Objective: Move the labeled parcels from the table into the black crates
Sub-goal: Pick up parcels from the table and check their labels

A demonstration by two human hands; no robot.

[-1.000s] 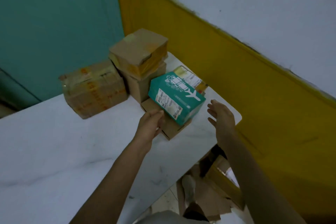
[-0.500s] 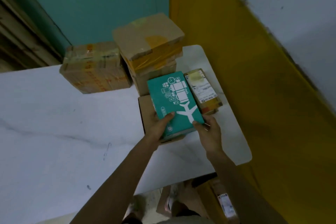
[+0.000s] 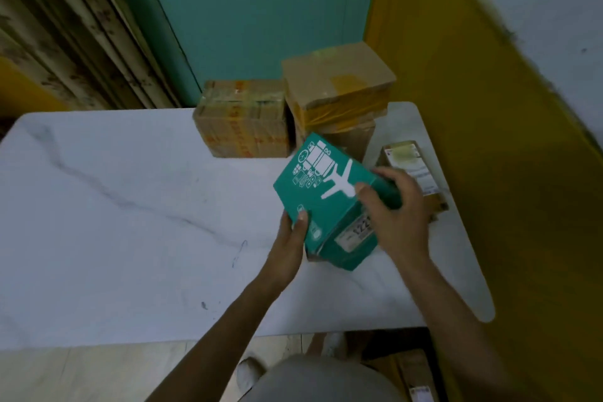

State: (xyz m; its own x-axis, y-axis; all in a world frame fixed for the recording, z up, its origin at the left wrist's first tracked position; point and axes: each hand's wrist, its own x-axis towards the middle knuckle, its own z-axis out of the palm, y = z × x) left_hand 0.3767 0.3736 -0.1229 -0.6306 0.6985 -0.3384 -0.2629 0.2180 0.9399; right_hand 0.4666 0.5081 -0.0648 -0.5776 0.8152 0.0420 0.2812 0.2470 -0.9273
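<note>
The teal parcel (image 3: pixel 323 192) sits at about 3 o'clock from the middle of the white desk (image 3: pixel 130 206), tilted, with its far end higher than the near end. Both hands hold it. The left hand (image 3: pixel 290 245) grips the near left corner with its thumb on the printed top. The right hand (image 3: pixel 398 215) wraps the right side, its thumb resting by the white aeroplane print. The parcel's long axis runs roughly from 11 o'clock to 5 o'clock, and the end bearing the white label (image 3: pixel 357 232) faces the person. A sliver of a flat brown carton (image 3: pixel 312 258) shows under that near end; whether the parcel touches it I cannot tell. At 12 o'clock from the parcel a stack of brown cartons (image 3: pixel 339 85) stands close, with a tape-wrapped carton (image 3: pixel 244 121) at 11 o'clock and a small labelled box (image 3: pixel 411 163) at 2 o'clock, partly behind the right hand. No black crate is plainly in view. A dark space below the desk's near edge at 5 o'clock holds cardboard and may be one. If so, the parcel likely travels along its own long axis towards the person, with the right hand on the nearer side.
</note>
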